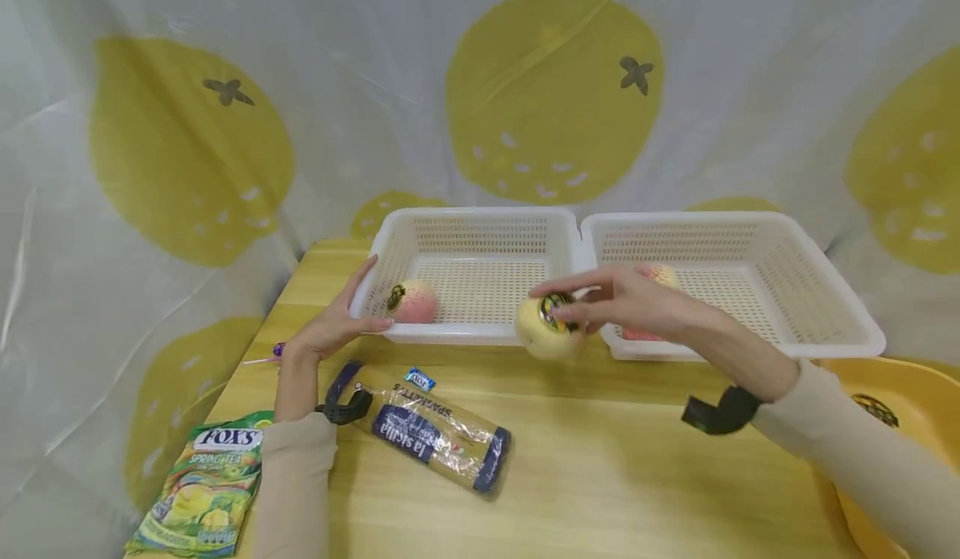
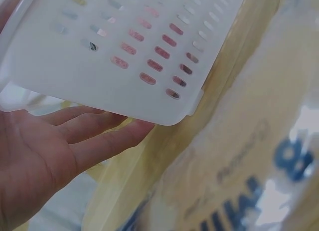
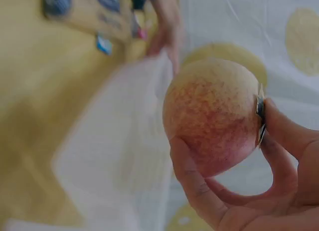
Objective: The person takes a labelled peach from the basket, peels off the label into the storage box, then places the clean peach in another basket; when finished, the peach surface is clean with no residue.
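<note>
Plastic baskets (image 1: 480,226), spaghetti pack (image 1: 435,436) nearby

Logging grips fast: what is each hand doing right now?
Left hand: open, fingers resting on the left basket.
Right hand: gripping a peach.

Partly hidden behind the right hand (image 1: 637,301): a pink fruit (image 1: 660,276) in the right basket (image 1: 825,326). Cut off by the frame edge right of that basket: a yellow bowl (image 1: 915,401). Blurred beyond reading in the left wrist view: print on the spaghetti pack (image 2: 239,181). Smeared in the right wrist view: the left basket (image 3: 124,156) beside the held peach (image 3: 214,111).
</note>
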`<state>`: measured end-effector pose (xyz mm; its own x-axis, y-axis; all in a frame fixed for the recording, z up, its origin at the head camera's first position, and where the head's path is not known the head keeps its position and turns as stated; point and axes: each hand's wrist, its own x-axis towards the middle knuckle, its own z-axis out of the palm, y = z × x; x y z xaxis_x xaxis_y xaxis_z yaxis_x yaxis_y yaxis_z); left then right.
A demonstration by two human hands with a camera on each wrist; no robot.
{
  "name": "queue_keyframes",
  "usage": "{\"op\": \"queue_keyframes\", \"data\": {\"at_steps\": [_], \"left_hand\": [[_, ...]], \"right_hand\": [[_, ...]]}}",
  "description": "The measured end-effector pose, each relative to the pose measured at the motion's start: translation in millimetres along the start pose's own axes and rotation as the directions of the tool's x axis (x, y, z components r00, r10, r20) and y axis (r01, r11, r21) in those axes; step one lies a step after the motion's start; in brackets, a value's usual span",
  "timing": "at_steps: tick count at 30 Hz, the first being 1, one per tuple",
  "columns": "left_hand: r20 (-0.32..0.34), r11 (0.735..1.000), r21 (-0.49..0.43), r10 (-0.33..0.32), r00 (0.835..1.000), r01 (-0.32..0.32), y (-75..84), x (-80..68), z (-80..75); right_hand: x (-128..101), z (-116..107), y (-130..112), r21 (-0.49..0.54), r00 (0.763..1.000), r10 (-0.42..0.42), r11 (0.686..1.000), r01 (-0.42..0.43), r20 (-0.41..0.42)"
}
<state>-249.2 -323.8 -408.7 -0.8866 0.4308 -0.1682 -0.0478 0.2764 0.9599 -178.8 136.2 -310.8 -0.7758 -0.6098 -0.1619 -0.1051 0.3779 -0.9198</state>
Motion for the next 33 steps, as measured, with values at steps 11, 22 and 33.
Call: {"op": "queue_keyframes", "data": {"at_steps": [11, 22, 33], "left_hand": [[-0.027, 1.0, -0.005, -0.018, 0.999, 0.017, -11.4, -16.7, -6.3], [-0.063, 0.993, 0.115, 0.024, 0.998, -0.016, -0.3, -20.3, -4.4], [-0.062, 0.835, 0.438, 0.398, 0.915, -0.334, 90.9, -64.3, 121.8]], "right_hand": [[-42.8, 79.5, 81.5, 0.012, 0.997, 0.036, 0.999, -0.035, -0.064], [-53.8, 84.0, 100.9, 0.036, 0.996, 0.018, 0.999, -0.015, -0.091], [-65.2, 91.0, 101.7, -0.029, 0.953, 0.109, 0.992, -0.123, -0.284]]}}
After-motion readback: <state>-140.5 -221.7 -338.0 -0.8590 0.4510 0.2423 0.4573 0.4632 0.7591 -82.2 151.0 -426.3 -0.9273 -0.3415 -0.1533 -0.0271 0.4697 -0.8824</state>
